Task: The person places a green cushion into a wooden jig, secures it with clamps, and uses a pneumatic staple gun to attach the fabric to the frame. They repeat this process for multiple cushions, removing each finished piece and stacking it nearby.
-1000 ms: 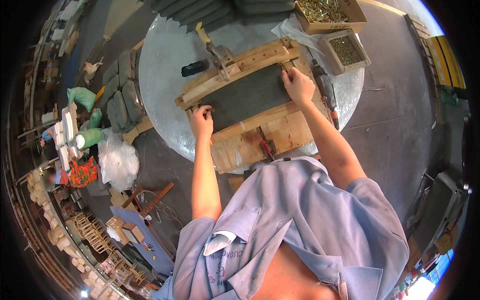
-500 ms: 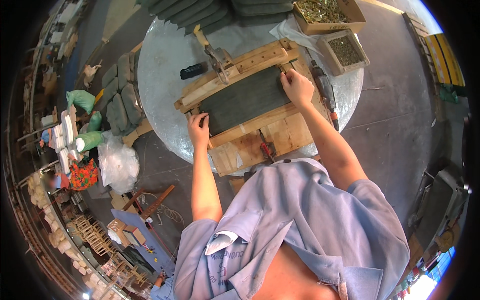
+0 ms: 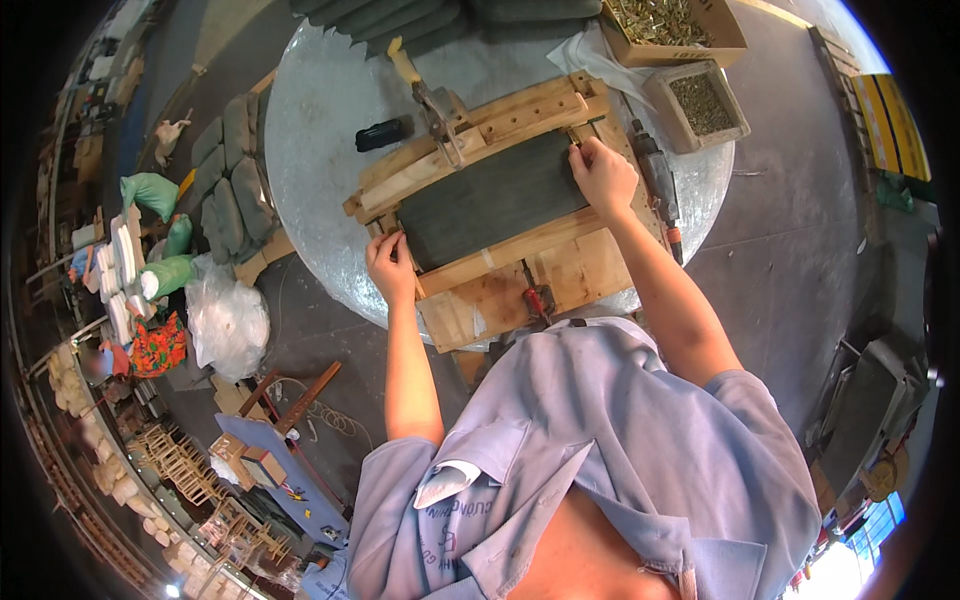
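A dark grey-green rectangular panel (image 3: pixel 495 200) lies tilted inside a wooden jig (image 3: pixel 520 122). My left hand (image 3: pixel 391 270) is at the panel's left end, thumb and fingers pinched together at the jig's edge. At the far right corner my right hand (image 3: pixel 605 180) is closed, fingertips down beside the panel's end. Whatever sits in either pinch is too small or hidden to name. A toggle clamp (image 3: pixel 436 115) with a yellow handle stands on the jig's far rail. A red-handled clamp (image 3: pixel 536 297) is on the near board.
A power screwdriver (image 3: pixel 655 170) lies right of the jig. Behind it stand a tray of small metal parts (image 3: pixel 700 105) and a cardboard box (image 3: pixel 735 45). A black object (image 3: pixel 383 134) lies left of the clamp. Dark cushions (image 3: pixel 400 22) are stacked at the far side of the round table (image 3: pixel 315 170).
My left hand has shifted slightly along the jig's left end, its fingers more bunched. My right hand stays at the right corner. The view has shifted a little.
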Motion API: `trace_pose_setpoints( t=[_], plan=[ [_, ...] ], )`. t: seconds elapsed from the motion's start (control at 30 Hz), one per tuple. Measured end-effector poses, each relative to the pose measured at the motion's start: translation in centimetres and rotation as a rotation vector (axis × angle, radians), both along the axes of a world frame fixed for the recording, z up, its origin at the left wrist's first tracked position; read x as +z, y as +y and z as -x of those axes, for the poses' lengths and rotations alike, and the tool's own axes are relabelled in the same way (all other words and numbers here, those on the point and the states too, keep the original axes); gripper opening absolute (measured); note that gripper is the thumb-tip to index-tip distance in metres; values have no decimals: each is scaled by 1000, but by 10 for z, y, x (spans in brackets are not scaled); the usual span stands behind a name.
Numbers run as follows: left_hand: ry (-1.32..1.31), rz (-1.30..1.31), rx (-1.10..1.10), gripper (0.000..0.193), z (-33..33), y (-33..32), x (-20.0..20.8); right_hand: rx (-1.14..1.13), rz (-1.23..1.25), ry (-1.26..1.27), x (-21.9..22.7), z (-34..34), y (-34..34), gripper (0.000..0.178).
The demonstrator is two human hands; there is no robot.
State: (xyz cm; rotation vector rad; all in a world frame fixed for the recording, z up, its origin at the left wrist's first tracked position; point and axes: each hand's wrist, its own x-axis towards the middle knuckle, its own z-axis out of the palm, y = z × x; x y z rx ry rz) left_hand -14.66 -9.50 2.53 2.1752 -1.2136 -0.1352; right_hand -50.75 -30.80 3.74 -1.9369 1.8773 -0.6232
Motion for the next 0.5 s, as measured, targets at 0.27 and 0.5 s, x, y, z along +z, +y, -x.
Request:
trace_pose_setpoints(
  t=[0.27,0.5],
  plan=[
    [-23,-105,68,16,-5,-28,1,-4,-28,1,1,-1,-1,25],
    [-18,-52,-12,23,-16,-22,-6,6,-25,-65,7,-3,1,19]
  ],
)
